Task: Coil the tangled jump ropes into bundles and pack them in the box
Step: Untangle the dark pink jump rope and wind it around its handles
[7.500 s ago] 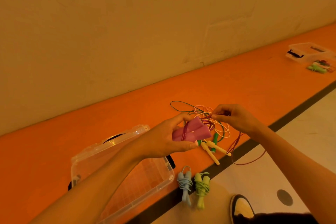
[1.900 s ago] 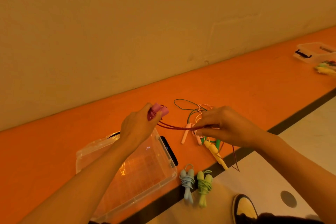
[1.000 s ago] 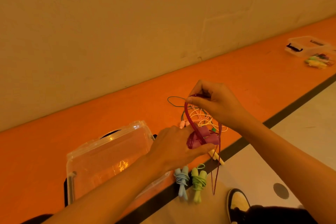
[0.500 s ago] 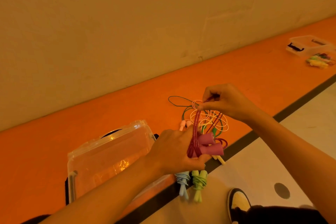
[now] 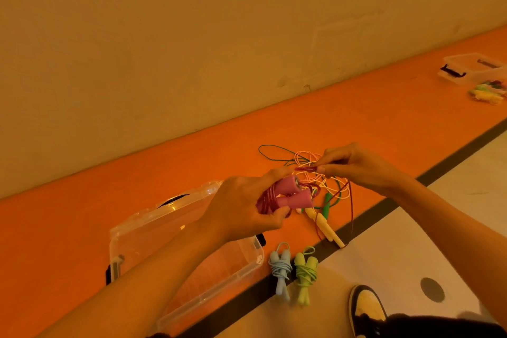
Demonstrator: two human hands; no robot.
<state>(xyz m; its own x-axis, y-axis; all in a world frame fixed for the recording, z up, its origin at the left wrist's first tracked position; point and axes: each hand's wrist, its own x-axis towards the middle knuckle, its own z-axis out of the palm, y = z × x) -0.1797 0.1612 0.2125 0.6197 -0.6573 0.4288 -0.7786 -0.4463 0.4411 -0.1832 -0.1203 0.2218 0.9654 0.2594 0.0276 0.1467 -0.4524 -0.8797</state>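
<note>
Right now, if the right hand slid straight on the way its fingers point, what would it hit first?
Most likely the left hand, which grips the pink handles. The right hand pinches the maroon cord and points along it toward them. One view leaves depth unsure.

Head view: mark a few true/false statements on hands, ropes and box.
1. The left hand grips both pink handles. True.
2. The right hand holds nothing. False: the right hand pinches the dark red cord.
3. The blue bundle and the green bundle lie inside the clear box. False: both bundles lie outside, next to the box.
4. A tangle of loose ropes lies on the orange floor behind the hands. True.
</note>
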